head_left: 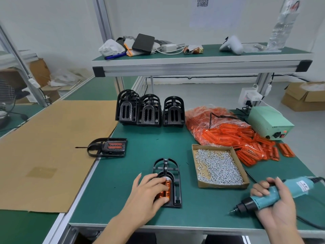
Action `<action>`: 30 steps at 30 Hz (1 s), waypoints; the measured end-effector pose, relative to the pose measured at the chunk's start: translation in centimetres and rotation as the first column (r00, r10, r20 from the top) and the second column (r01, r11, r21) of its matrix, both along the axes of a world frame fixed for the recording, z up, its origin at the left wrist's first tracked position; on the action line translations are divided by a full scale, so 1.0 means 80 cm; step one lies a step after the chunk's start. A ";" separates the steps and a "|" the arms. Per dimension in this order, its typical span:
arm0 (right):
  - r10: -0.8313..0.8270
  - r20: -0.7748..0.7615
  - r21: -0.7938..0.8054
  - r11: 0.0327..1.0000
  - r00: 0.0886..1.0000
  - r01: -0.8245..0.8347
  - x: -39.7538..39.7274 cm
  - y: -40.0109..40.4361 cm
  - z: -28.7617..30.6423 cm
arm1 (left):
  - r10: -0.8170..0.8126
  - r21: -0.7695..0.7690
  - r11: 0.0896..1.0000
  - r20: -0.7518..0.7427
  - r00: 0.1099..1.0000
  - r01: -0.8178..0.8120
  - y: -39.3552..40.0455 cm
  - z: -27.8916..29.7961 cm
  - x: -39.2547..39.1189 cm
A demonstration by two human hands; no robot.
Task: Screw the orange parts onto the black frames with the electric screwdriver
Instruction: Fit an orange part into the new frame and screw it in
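Observation:
A black frame (pixel 173 170) lies flat on the green table in front of me, with an orange part (pixel 167 190) set in its lower half. My left hand (pixel 149 187) rests on the frame, its fingers pressing the orange part down. To the right, my right hand (pixel 274 198) grips the teal electric screwdriver (pixel 263 197), tip pointing left and down just above the table, apart from the frame. A cardboard tray of silver screws (pixel 218 166) sits between them, further back.
Stacks of black frames (pixel 149 110) stand at the back. A bag and loose pile of orange parts (pixel 228 132) lie at the right, beside a green power unit (pixel 269 122). One frame with orange parts (pixel 109 147) lies on the left, by a cardboard sheet (pixel 52 147).

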State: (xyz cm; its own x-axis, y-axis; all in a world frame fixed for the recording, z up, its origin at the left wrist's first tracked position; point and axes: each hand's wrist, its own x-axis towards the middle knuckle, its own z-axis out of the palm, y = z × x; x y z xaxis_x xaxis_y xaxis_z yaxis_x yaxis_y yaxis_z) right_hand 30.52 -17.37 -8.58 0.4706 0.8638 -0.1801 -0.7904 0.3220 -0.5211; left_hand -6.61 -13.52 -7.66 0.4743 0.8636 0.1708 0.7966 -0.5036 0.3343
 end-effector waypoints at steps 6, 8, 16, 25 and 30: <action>-0.017 -0.030 -0.010 1.000 0.999 0.017 -0.006 0.005 0.001 | -0.023 -0.095 0.994 0.276 0.961 0.051 0.005 -0.005 -0.005; -0.018 -0.036 -0.009 1.000 0.999 0.017 -0.005 0.005 -0.001 | -0.013 -0.017 1.000 0.317 0.948 0.019 0.002 -0.009 -0.002; 0.014 0.002 0.007 1.000 1.000 -0.014 0.004 -0.002 -0.002 | -0.085 0.187 0.982 0.266 0.960 0.035 0.031 0.059 0.106; 0.014 0.004 -0.015 1.000 1.000 -0.014 0.003 -0.008 0.000 | -0.119 -0.002 0.992 -0.389 0.913 0.129 0.082 0.071 0.244; 0.019 -0.011 -0.020 1.000 1.000 -0.019 0.004 -0.009 0.001 | -0.142 0.040 0.984 -0.409 0.901 0.173 0.084 0.056 0.248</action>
State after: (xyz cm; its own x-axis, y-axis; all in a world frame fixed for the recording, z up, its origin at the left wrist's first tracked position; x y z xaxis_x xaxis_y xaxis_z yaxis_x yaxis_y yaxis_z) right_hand 30.82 -18.09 -8.50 0.4522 0.8687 -0.2023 -0.8021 0.2968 -0.5183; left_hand 13.20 -6.77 -3.16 0.6451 0.7641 -0.0036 0.7634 -0.6446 -0.0417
